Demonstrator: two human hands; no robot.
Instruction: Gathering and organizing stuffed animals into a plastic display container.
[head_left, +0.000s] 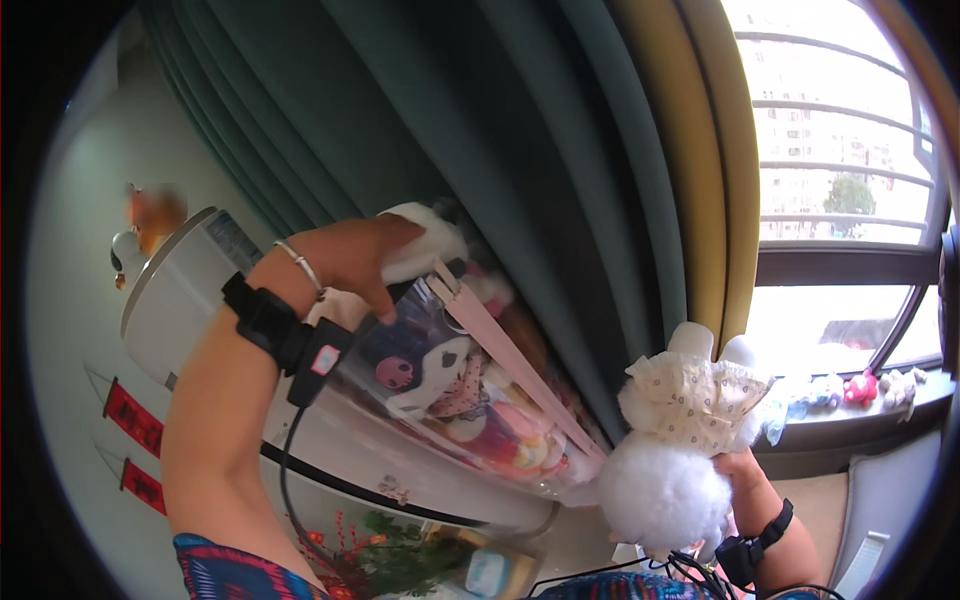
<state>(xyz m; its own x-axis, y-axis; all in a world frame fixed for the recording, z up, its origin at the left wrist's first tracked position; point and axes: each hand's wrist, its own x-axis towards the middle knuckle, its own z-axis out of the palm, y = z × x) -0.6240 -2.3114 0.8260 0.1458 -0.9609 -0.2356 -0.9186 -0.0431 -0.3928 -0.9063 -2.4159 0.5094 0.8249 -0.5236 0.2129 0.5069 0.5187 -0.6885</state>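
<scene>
My left hand (360, 259) rests at the top of a tall clear plastic bin with plush toys inside. Its fingers touch a white plush (431, 240) at the opening, and their tips are hidden, so I cannot tell whether they grip it. The thumb points down over the bin's rim. Behind the clear wall are a dark-hooded plush (420, 367) with a pink skull and several colourful toys. A pale pink strip (517, 360) runs along the bin. My right hand (739, 466) holds a fluffy white plush doll (664, 491) in a cream ruffled dress, its legs pointing up; most of the fingers are behind it.
Dark green curtains (420, 112) hang close behind the bin. A white cylindrical appliance (187, 285) stands to the left. Small plush toys (859, 388) line the windowsill at right. Cables (686, 566) hang near my right wrist, and a plant (405, 544) sits below.
</scene>
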